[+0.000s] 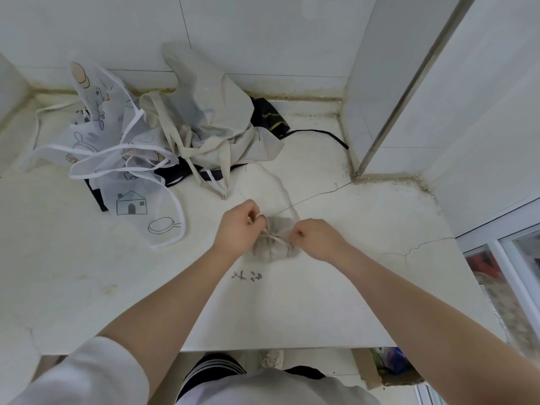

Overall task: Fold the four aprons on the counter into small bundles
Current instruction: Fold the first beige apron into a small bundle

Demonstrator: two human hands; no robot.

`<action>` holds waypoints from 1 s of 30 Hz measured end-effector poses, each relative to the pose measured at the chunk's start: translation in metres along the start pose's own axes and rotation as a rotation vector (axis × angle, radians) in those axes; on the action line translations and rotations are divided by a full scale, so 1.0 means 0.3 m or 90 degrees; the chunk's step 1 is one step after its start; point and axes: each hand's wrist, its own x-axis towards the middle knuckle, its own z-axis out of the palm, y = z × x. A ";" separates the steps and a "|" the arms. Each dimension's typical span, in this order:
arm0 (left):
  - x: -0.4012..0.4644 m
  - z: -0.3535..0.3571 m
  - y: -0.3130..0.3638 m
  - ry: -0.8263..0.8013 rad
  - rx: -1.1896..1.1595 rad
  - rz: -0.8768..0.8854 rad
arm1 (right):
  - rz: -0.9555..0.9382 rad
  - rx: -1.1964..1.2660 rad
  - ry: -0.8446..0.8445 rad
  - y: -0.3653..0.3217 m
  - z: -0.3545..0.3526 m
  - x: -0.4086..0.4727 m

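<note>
A small beige apron bundle (274, 244) lies on the white counter (292, 311), wrapped by its own strap. My left hand (236, 226) pinches one end of the strap at the bundle's left. My right hand (317, 236) pinches the other end at its right. A loose loop of strap (282, 185) runs from the bundle back toward the pile. Behind lie a crumpled beige apron (210, 121), a sheer white apron (117, 147) printed with houses, and a black apron (268, 115) mostly hidden under them.
Tiled walls close the counter at the back and right, with a pillar corner (359, 168). A crack (321, 194) runs across the counter. The counter's front edge is near my body; a window frame (502, 258) sits at the right.
</note>
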 end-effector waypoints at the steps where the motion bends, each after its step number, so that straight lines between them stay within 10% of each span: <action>1: -0.006 -0.004 0.019 -0.028 -0.125 -0.052 | -0.012 0.062 -0.003 -0.004 0.004 -0.003; 7: -0.035 -0.042 0.040 -0.202 -0.706 -0.244 | 0.073 0.822 -0.041 -0.052 -0.015 -0.011; 11: 0.000 -0.065 0.069 -0.188 -0.790 -0.288 | 0.106 1.117 -0.071 -0.091 -0.033 -0.010; 20: -0.002 -0.074 0.049 -0.113 -0.613 -0.361 | 0.071 0.731 -0.116 -0.119 -0.047 -0.025; 30: -0.006 -0.093 0.116 -0.120 -0.279 -0.121 | 0.050 0.794 -0.034 -0.105 -0.035 -0.039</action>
